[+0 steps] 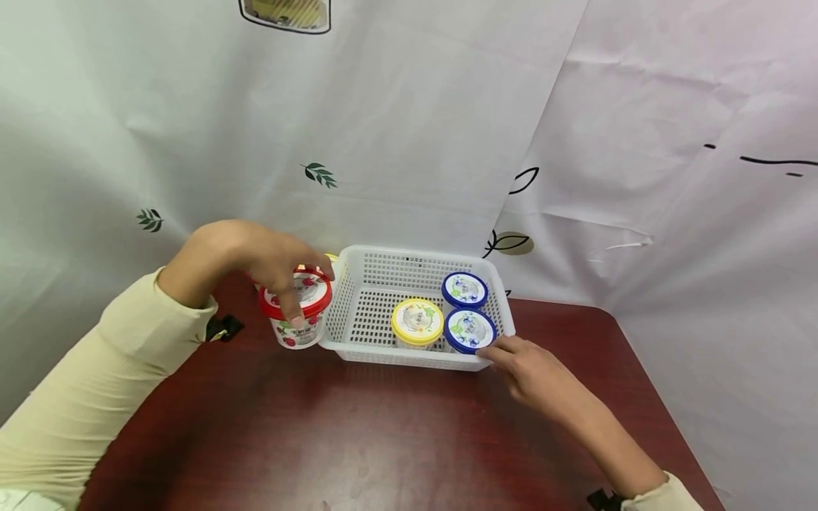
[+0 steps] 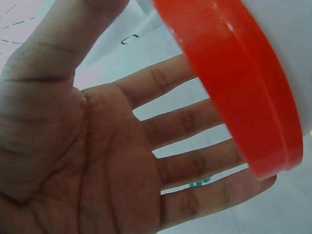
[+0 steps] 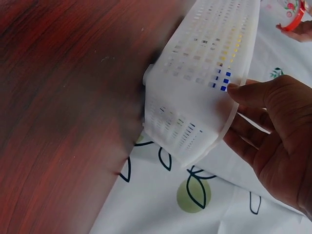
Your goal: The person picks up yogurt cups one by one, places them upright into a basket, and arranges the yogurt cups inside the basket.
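Left hand (image 1: 271,266), fingers spread, pinches red-lidded cup (image 1: 308,332) by lid (image 2: 239,92), just outside left edge of basket (image 1: 402,358). Right hand (image 1: 533,369) pinches basket at near right corner. Inside: yellow-lidded cup (image 1: 417,323) by near edge; blue-lidded cups (image 1: 470,329) along right edge. Risks: lid-only grip may pop lid, dropping cup; low carry could snag left edge; right-hand tug could skew basket.

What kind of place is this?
Probably a little indoor work corner: there's a reddish-brown table, white leaf-printed sheets behind it, and a white basket holding three lidded cups.
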Tool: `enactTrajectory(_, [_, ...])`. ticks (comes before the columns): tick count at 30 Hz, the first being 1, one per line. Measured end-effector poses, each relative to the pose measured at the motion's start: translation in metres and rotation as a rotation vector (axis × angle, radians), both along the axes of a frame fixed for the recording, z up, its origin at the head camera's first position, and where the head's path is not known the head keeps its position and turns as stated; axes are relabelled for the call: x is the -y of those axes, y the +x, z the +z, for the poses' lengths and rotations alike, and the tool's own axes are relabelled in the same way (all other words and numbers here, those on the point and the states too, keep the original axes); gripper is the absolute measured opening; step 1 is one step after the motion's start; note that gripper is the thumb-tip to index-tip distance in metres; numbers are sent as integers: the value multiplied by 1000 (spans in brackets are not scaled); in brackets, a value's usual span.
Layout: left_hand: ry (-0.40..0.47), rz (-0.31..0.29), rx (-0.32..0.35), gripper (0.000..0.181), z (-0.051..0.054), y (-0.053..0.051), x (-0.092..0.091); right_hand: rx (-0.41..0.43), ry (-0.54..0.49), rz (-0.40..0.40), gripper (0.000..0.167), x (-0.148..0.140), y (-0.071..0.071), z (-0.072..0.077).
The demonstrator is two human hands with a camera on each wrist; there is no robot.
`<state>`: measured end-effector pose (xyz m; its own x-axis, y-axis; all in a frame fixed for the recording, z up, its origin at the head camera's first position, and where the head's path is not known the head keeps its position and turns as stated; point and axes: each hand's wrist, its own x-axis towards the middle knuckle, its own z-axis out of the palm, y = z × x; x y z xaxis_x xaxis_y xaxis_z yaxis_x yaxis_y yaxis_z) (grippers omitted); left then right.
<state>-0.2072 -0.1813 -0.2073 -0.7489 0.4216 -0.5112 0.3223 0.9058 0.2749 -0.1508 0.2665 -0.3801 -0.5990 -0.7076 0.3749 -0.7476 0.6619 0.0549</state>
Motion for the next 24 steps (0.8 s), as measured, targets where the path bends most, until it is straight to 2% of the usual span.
enactTrajectory(6, [-14, -37, -12, 100, 4, -1, -13, -6, 2, -8, 39, 0, 1, -2])
enactTrajectory(13, [-27, -27, -25, 101, 3, -6, -25, -29, -7, -3, 39, 1, 2, -4])
enactTrajectory(24, [-33, -20, 14, 103, -2, -15, -37, -32, -32, 6, 39, 0, 2, -5])
